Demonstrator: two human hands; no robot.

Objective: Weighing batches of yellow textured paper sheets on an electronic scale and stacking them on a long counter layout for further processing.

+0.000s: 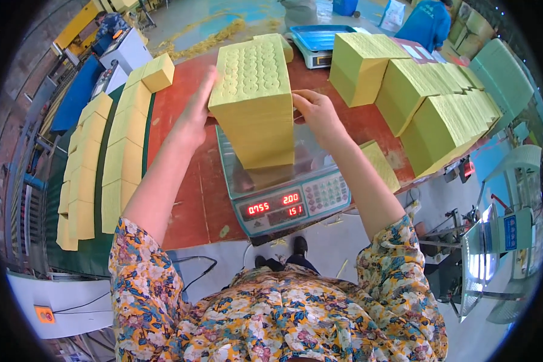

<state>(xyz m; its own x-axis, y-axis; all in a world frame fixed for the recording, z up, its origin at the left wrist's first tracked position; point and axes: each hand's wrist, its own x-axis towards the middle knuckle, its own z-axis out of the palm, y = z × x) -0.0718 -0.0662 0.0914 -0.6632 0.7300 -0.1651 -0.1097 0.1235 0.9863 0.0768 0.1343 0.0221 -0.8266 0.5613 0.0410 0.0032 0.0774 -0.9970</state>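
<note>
A tall stack of yellow paper [253, 120], its top sheet embossed with rows of round marks, stands upright over the pan of a digital counter scale [283, 205]. From both sides my hands hold it. My left hand [194, 114] presses along its left side, thumb pointing up by the top corner and the other fingers mostly hidden. At the upper right edge, my right hand [321, 117] has its fingers bent against the paper; their tips are partly hidden. Red digits glow on the scale's display, beside a keypad. A flat yellow sheet pile [380, 166] lies right of the scale.
More yellow stacks [443, 114] stand on the red table [181, 211] at the right. Rows of yellow blocks [125, 139] line a green surface at the left. Behind is another scale with a blue tray [321, 37]. Co-workers [427, 25] are at the far right and far left.
</note>
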